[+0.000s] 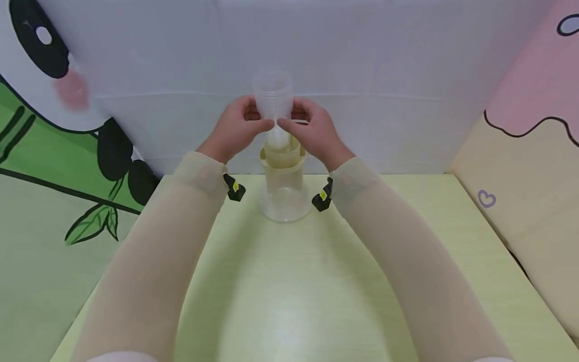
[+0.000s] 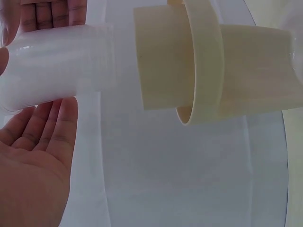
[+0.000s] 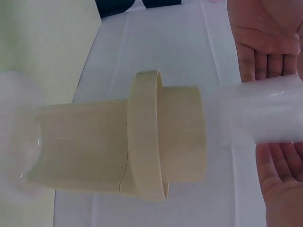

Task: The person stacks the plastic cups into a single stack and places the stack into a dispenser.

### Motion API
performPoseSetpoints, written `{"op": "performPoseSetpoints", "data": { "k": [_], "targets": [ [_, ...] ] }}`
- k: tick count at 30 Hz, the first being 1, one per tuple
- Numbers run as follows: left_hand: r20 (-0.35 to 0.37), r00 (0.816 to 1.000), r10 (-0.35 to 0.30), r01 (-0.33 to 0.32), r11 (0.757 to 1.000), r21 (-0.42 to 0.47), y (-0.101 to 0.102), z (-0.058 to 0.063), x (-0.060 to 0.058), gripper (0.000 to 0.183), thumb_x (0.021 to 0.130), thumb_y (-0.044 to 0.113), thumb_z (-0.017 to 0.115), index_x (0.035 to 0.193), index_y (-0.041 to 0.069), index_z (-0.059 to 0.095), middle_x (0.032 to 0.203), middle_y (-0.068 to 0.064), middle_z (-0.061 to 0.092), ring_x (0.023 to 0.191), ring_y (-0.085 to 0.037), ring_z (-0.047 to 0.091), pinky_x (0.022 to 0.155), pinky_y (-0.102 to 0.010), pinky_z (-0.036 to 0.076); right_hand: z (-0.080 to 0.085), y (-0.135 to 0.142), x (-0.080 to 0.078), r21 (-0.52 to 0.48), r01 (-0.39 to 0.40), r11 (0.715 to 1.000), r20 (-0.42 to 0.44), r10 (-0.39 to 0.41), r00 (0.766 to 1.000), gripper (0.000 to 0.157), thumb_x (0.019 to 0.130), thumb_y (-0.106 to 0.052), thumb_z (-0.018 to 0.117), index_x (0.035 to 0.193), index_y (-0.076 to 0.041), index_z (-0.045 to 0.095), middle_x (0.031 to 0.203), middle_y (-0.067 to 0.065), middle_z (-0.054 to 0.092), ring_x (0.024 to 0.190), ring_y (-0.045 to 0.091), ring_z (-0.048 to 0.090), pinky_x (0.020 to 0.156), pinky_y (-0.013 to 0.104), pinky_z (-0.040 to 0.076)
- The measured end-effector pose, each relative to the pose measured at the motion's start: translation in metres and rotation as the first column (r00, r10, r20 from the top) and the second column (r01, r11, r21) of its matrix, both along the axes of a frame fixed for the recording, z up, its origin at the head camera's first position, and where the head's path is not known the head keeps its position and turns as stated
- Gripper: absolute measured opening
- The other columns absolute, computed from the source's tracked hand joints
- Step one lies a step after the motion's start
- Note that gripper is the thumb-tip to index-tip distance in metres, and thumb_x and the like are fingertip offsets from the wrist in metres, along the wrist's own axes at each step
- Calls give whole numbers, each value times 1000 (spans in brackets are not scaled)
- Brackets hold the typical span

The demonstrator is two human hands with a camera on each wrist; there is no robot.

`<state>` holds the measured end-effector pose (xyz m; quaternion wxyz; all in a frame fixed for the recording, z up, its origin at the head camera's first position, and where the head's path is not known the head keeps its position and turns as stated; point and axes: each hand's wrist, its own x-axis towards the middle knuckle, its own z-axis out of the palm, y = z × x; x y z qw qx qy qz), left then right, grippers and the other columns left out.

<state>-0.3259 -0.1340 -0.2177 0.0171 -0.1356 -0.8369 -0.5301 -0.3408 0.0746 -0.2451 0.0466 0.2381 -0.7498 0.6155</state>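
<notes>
Between my two hands is an upright stack of clear plastic cups, its ribbed rims at the top. My left hand grips it from the left, thumb in front and fingers curled behind. From the right, my right hand holds it the same way, the two thumb tips close together. Below stands a beige cylindrical holder with a wide collar and a narrower ring on top. In both wrist views a gap separates the stack's lower end from this ring. A clear rounded base supports the holder on the table.
The pale wooden table extends toward me. Behind the holder, close to the table's far edge, hangs a white cloth backdrop. Printed cartoon panels flank the table, a green and white one left, a pink and cream one right.
</notes>
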Motion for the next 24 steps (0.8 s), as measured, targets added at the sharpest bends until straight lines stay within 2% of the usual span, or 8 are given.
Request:
{"op": "performPoseSetpoints", "data": {
  "k": [8,17,24],
  "targets": [
    [3,1000,-12,12,1000,6,3,-20,-13,55,95,21,73,145,8,52,135,-8,61,122,-21,59,107,-38,47,-23,-3,-10,0,22,1000,8,-22,1000,52,96,-27,74,142,-6,57,129,5,64,120,16,60,101,25,49],
    [41,999,3,-3,1000,-1,4,-43,-18,59,95,22,74,146,7,49,137,-8,59,124,-22,57,105,-39,48,-44,-3,-12,68,65,996,39,-68,997,51,97,-30,73,139,-6,58,125,4,65,117,16,61,101,26,49],
    [50,998,38,-36,998,-42,6,-54,-21,65,95,24,73,151,8,44,142,-7,57,127,-23,53,102,-41,51,-54,-1,-13,137,112,984,31,-117,993,50,97,-34,73,139,-10,60,127,0,64,122,17,56,110,37,42]
  ]
}}
